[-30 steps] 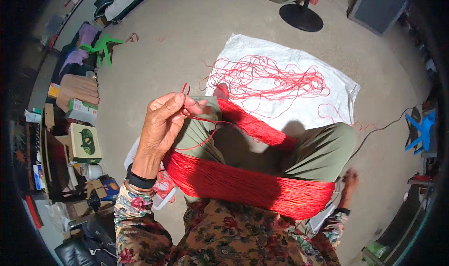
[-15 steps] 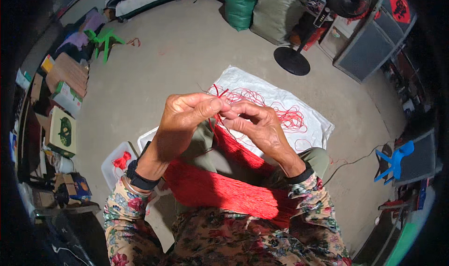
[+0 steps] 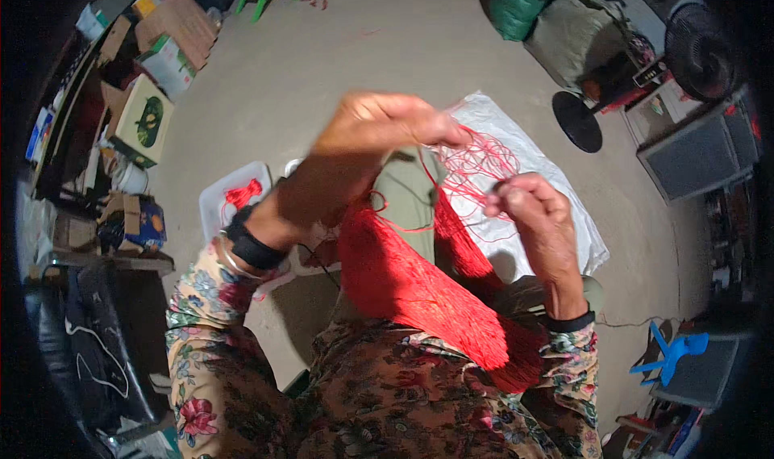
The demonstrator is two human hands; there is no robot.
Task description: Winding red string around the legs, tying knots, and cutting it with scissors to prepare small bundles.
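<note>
My left hand (image 3: 387, 128) is raised over my knee, slightly blurred, its fingers pinched on a red cord (image 3: 427, 168) that hangs down in a loose curve toward my lap. My right hand (image 3: 538, 217) is apart from it, to the right and lower, above a white sheet (image 3: 568, 229). Its thumb and fingers are curled together; what they hold, if anything, I cannot make out. A thick bundle of red cords (image 3: 403, 269) lies across my lap. Loose tangled red cord (image 3: 488, 160) is spread on the sheet beyond my hands.
A white plastic tub (image 3: 211, 209) with red cord in it stands on the floor left of me. Boxes (image 3: 141, 120) line the left side. A black standing fan (image 3: 579, 124) and sacks (image 3: 576, 39) are at the far right. A blue stool (image 3: 673, 354) lies at the right.
Both hands were close together on the red cord; now they are apart, the right one moved right. The view has shifted, so the room's things appear displaced.
</note>
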